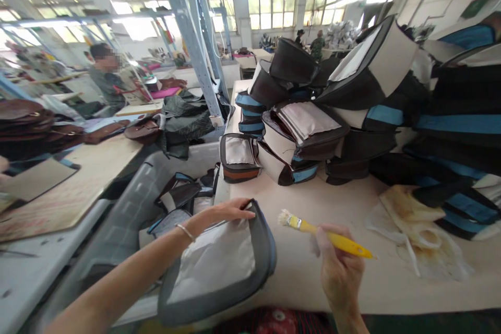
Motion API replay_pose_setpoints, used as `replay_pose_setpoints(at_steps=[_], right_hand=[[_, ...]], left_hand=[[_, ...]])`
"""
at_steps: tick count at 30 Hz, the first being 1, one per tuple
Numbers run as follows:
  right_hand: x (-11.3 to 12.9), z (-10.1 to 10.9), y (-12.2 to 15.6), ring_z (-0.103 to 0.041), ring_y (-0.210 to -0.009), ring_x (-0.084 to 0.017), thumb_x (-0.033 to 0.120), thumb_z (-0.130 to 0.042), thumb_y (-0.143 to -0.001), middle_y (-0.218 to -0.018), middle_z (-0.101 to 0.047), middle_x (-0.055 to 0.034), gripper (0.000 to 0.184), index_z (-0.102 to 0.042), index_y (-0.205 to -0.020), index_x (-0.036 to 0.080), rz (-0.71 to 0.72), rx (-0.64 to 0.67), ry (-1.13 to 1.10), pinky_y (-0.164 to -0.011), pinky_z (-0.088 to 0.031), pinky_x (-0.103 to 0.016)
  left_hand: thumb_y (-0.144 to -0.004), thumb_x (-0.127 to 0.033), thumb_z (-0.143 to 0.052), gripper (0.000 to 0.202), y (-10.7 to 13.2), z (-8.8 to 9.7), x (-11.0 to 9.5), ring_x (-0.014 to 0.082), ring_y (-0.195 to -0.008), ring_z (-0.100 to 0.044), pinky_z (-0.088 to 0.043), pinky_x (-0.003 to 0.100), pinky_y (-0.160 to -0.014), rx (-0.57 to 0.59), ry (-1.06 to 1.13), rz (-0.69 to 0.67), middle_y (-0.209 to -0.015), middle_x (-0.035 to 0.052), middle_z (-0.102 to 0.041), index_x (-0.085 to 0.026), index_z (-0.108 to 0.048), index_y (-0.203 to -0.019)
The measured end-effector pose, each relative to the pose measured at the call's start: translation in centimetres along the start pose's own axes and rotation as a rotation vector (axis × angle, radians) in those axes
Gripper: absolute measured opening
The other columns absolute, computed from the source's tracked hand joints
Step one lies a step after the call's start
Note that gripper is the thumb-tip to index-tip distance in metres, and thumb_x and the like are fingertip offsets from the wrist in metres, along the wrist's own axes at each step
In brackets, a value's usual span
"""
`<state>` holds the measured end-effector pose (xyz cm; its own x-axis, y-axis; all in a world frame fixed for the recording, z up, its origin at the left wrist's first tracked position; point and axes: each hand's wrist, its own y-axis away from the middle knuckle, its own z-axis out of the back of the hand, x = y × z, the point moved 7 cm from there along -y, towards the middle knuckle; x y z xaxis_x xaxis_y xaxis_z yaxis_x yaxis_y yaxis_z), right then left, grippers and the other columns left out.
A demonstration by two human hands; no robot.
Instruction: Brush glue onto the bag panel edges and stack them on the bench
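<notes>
My left hand (225, 214) grips the top edge of a bag panel (219, 263), grey-rimmed with a pale lining, lying at the near edge of the worktable (352, 282). A thin bracelet sits on that wrist. My right hand (338, 266) is closed round a yellow-handled brush (324, 235), its pale bristles pointing left, just right of the panel and a little above the table.
A tall pile of black, white and blue bag parts (352, 109) fills the table's back and right. A stained paper (418, 235) with scissors lies at right. A grey bin (133, 209) with more parts stands left. A person (105, 81) works at another table.
</notes>
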<state>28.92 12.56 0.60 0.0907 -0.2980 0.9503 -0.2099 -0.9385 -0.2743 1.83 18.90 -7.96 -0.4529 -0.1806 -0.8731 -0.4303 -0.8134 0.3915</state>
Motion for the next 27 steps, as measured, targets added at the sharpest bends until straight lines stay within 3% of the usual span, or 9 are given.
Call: replay_pose_setpoints(at_steps=[3,6,9,12,19,23,27], right_hand=[[-0.4,1.2,-0.2,-0.051,-0.052,-0.009,0.033,-0.061,-0.091,-0.061,-0.056,0.0041,0.014,-0.058,-0.088,0.019,-0.029,0.003,0.072,-0.051,-0.043,-0.019],[-0.2,1.9,-0.6,-0.051,-0.052,-0.01,0.034,-0.061,-0.091,-0.06,-0.056,0.0045,0.015,-0.058,-0.089,0.019,-0.039,0.002,0.105,-0.051,-0.043,-0.019],[-0.5,0.4,-0.9,-0.051,-0.05,-0.011,0.036,-0.062,-0.09,-0.059,-0.056,0.0043,0.017,-0.058,-0.087,0.02,-0.071,0.075,0.133,-0.047,-0.042,-0.019],[-0.7,-2.7,-0.9,-0.051,-0.049,-0.012,0.037,-0.06,-0.09,-0.06,-0.056,0.0035,0.018,-0.058,-0.085,0.02,-0.064,0.216,0.207,-0.045,-0.039,-0.02],[0.4,-9.2,-0.3,-0.05,-0.045,-0.011,0.028,-0.053,-0.091,-0.056,-0.052,0.005,0.015,-0.054,-0.079,0.021,0.226,0.5,0.478,-0.046,-0.036,-0.022],[1.0,-9.8,-0.4,-0.054,-0.05,-0.013,0.026,-0.048,-0.093,-0.061,-0.055,0.0029,0.015,-0.053,-0.08,0.02,0.367,0.457,0.602,-0.051,-0.037,-0.024],[1.2,-9.6,-0.3,-0.053,-0.049,-0.012,0.024,-0.047,-0.093,-0.061,-0.054,0.0036,0.014,-0.052,-0.081,0.02,0.386,0.459,0.601,-0.051,-0.037,-0.023]], left_hand=[[-0.069,-0.047,-0.074,0.043,-1.7,-3.7,0.2,0.0162,-0.071,-0.055,-0.042,0.024,-0.063,0.014,0.091,-0.034,-0.079,0.0021,-0.063,-0.013,-0.065,-0.094],[-0.077,-0.048,-0.068,0.043,-1.2,-5.4,-0.6,0.0157,-0.076,-0.055,-0.042,0.023,-0.068,0.051,0.19,-0.073,-0.087,0.0037,-0.064,-0.014,-0.064,-0.102],[-0.081,-0.045,-0.066,0.043,0.2,-5.4,-1.9,0.014,-0.077,-0.054,-0.04,0.021,-0.068,0.127,0.28,-0.088,-0.092,0.0034,-0.064,-0.016,-0.065,-0.112],[-0.077,-0.044,-0.071,0.045,1.7,-4.6,-2.6,0.0133,-0.074,-0.052,-0.037,0.02,-0.064,0.145,0.273,-0.086,-0.088,0.0019,-0.065,-0.017,-0.068,-0.112],[-0.075,-0.049,-0.071,0.042,3.6,-3.7,-1.3,0.0116,-0.063,-0.048,-0.036,0.022,-0.06,-0.058,0.331,-0.026,-0.075,0.0009,-0.065,-0.012,-0.072,-0.095],[-0.078,-0.048,-0.067,0.038,3.9,-3.7,-1.5,0.0121,-0.065,-0.048,-0.036,0.022,-0.063,-0.099,0.299,-0.086,-0.073,-0.0001,-0.064,-0.012,-0.072,-0.091],[-0.081,-0.049,-0.063,0.039,3.8,-4.0,-1.7,0.0123,-0.065,-0.047,-0.035,0.022,-0.061,-0.082,0.272,-0.121,-0.074,-0.0006,-0.062,-0.013,-0.072,-0.094]])
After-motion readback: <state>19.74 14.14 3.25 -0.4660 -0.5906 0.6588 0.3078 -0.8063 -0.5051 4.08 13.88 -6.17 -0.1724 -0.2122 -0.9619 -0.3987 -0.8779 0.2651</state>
